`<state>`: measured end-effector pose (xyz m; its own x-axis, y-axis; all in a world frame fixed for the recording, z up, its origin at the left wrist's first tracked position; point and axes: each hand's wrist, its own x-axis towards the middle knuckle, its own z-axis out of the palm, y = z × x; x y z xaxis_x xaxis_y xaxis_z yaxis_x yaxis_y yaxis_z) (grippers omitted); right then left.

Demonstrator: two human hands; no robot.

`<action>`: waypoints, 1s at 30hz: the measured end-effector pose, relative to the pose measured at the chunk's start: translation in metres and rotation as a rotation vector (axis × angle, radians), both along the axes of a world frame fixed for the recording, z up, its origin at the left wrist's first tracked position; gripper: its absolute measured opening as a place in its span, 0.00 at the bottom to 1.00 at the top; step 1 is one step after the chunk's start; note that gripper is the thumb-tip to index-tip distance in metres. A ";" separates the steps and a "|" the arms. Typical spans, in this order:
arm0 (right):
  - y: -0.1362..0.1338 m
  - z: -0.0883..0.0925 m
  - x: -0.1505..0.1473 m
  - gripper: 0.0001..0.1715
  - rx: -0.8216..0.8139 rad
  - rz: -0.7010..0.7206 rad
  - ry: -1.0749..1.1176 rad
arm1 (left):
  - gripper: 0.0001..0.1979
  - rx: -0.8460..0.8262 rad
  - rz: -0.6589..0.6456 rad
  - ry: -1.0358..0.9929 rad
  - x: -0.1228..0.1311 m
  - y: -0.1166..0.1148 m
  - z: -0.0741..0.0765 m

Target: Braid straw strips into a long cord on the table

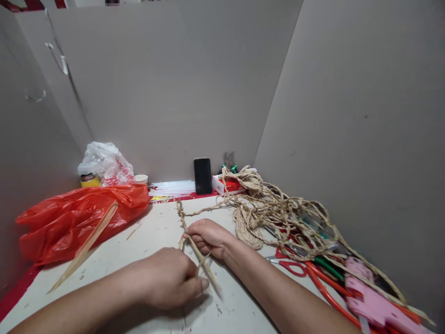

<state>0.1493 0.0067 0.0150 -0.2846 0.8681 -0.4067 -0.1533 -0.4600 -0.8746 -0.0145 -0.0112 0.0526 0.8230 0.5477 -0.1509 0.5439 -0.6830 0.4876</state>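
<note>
Nearest the camera, my left forearm [90, 292] and right forearm [278, 287] enter from the lower edge and converge over the white table [160, 227].

Left hand [170, 276]: fingers curled, thumb closed at the front, apparently pinching a thin strand of fibre; the knuckles hide part of the grip. Right hand [210, 239]: thumb and index finger closed in a pinch on the cord [184, 224] at the point where it divides; the other fingers are folded toward the palm.

Work position: the cord lies over the middle of the table, reaching from the right-hand pinch to the knot [180, 208] just beyond. From the knot, a twisted line runs to my right into the heap of rope [295, 218].

Completed: the section from the heap through the knot to my pinch appears twisted. I judge most of the visible length to be made, if the heap is one run; its tangle prevents tracing.

Outstanding: on the near side of the pinch, the loose strands [210, 276] are separate and crossing, with at least one free end. These appear to be the portion left to twist. A flat fibre strip [86, 241] lies partly on the red bag [121, 199] to my left, unworked. The scissors [292, 267] lie beside the heap, not in use.
</note>
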 end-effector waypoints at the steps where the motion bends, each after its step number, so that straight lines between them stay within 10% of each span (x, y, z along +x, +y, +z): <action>1: 0.001 0.000 0.001 0.08 0.012 0.008 0.013 | 0.16 -0.055 0.073 -0.043 -0.002 0.008 0.002; 5: 0.003 -0.002 0.006 0.07 0.041 0.059 0.044 | 0.06 -0.088 0.507 -0.475 0.001 0.048 -0.010; 9: 0.005 -0.003 0.009 0.09 0.067 0.114 0.037 | 0.12 -0.855 0.587 -0.602 0.011 0.060 -0.032; 12: 0.004 -0.004 0.010 0.08 0.090 0.146 0.006 | 0.09 -1.038 0.572 -0.566 0.012 0.055 -0.035; 30: -0.002 0.001 0.007 0.13 0.395 0.100 -0.674 | 0.15 -0.727 0.506 -0.326 0.006 0.060 -0.038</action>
